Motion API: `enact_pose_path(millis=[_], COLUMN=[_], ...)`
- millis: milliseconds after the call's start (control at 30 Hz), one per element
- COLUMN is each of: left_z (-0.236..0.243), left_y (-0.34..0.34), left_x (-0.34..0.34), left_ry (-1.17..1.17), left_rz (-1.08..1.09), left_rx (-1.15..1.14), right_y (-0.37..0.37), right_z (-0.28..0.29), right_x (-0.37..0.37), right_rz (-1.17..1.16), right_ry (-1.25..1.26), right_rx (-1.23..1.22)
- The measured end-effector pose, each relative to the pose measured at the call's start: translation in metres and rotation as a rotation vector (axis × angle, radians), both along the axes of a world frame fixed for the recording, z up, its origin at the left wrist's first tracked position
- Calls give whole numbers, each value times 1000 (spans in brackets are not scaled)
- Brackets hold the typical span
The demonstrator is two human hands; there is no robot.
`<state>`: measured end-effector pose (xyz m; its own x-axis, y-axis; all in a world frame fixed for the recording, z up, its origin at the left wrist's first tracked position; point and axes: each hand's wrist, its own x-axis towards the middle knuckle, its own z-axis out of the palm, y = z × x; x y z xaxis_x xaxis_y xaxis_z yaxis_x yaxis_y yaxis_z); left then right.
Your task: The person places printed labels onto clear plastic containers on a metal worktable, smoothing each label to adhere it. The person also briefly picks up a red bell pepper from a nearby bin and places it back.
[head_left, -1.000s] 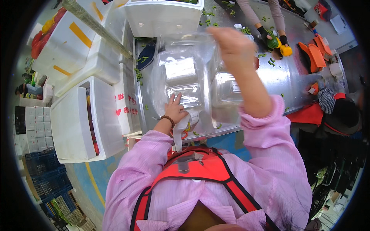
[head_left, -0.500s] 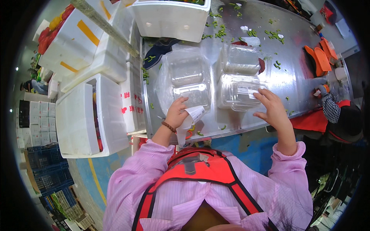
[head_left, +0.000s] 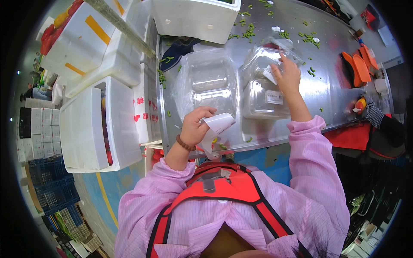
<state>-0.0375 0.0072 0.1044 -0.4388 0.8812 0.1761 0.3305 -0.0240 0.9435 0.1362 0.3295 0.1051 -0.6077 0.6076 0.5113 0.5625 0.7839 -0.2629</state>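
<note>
My left hand point(head_left: 192, 129), with a beaded bracelet at the wrist, pinches a strip of white labels point(head_left: 220, 123) that hangs down over the table's near edge. In my right hand point(head_left: 289, 77) is a clear plastic container point(head_left: 260, 59), tilted over the far part of a stack; a white label is on its side by my fingers. Below it, nearer me, another clear container point(head_left: 258, 105) carries a white label on top. To the left lie more clear containers point(head_left: 209, 77) in a thin plastic wrap, just beyond my left hand.
Green vegetable pieces point(head_left: 248, 32) are scattered over the metal table point(head_left: 331, 56). A white foam box point(head_left: 193, 19) stands at the far edge, and other foam boxes point(head_left: 84, 129) are stacked at the left. Orange scoops point(head_left: 355, 69) lie far right, near another person's checked sleeve point(head_left: 375, 115).
My right hand has moved away from me, lifting and tilting the top labelled container toward the far stack. The left hand keeps the label strip, shifted slightly.
</note>
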Motion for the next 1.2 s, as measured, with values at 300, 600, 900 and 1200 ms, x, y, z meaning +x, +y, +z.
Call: enact_pose_path(millis=[300,600,900,1200], left_z=[-15,-10,-16,-2], left_y=[-21,-10,-15,-10], left_x=[-17,-19,-19,-12], left_ry=[-68,-11,-47,26], left_rz=[83,56,64,89], left_rx=[-37,-49,-23,24], right_y=[-27,-26,-1,-8], right_z=[-1,22,-26,6], right_x=[37,5,64,42], right_rz=[140,-7,-121,-56], right_ry=[-110,-114,4,-267], right_rx=[-39,274,167,36])
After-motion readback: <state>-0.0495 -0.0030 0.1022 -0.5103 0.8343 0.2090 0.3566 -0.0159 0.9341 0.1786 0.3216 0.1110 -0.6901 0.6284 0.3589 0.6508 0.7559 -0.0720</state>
